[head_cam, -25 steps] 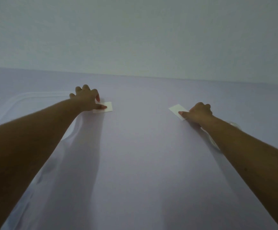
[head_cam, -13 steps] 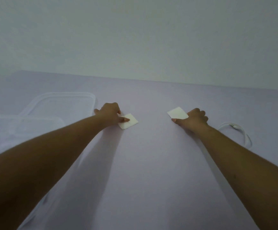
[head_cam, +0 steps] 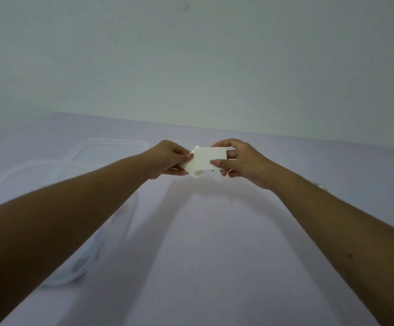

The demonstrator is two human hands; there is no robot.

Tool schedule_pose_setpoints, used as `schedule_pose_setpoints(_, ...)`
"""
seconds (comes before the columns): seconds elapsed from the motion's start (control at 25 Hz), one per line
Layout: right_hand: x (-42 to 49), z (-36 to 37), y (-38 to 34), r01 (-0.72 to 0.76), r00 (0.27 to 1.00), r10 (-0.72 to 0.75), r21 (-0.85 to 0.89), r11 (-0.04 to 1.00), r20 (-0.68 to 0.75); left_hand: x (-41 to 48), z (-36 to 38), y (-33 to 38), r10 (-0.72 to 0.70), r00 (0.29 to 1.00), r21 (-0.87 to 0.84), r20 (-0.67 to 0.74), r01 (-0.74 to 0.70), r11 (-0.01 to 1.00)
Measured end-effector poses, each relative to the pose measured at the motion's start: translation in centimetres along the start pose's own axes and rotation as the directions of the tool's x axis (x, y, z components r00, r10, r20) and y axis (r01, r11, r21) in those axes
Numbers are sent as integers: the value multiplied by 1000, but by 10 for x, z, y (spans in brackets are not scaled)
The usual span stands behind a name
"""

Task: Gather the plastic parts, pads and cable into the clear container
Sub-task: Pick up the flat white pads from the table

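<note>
Your left hand (head_cam: 167,158) and right hand (head_cam: 243,158) both pinch 2 white pads (head_cam: 209,158), held together above the purple table (head_cam: 214,255). The clear container (head_cam: 125,215) sits at 8 o'clock from the pads.

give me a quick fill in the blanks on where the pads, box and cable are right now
1. The white pads are pinched off the table by ____ hands: left hand, right hand.
2. The clear container lies under the ____ arm.
3. The cable peeks out beside the ____ arm.
Missing words: both; left; right.
</note>
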State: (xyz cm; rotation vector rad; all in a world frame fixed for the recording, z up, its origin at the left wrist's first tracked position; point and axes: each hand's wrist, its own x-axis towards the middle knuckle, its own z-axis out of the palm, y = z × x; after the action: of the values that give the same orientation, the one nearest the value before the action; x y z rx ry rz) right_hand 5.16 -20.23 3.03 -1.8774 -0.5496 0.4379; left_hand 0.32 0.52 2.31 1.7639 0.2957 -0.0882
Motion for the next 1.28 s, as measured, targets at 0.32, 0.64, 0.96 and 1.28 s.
schedule_pose_setpoints(0.32,-10,68,-64,41,995,-37,-43,998,93,-81,-67,23,20,999,-44,49,-18,999)
schedule_pose_setpoints(0.64,13,217,-120,-201,973,146,352,914,177,-152,-186,-17,-149,945,-186,-290,97,978)
schedule_pose_setpoints(0.96,34,299,-91,-203,960,228,-155,967,164,-132,-212,-89,-10,873,560,-488,322,763)
schedule_pose_setpoints(1.28,27,273,-93,-50,979,83,-172,984,188,-111,-199,-102,106,892,845,-439,370,386)
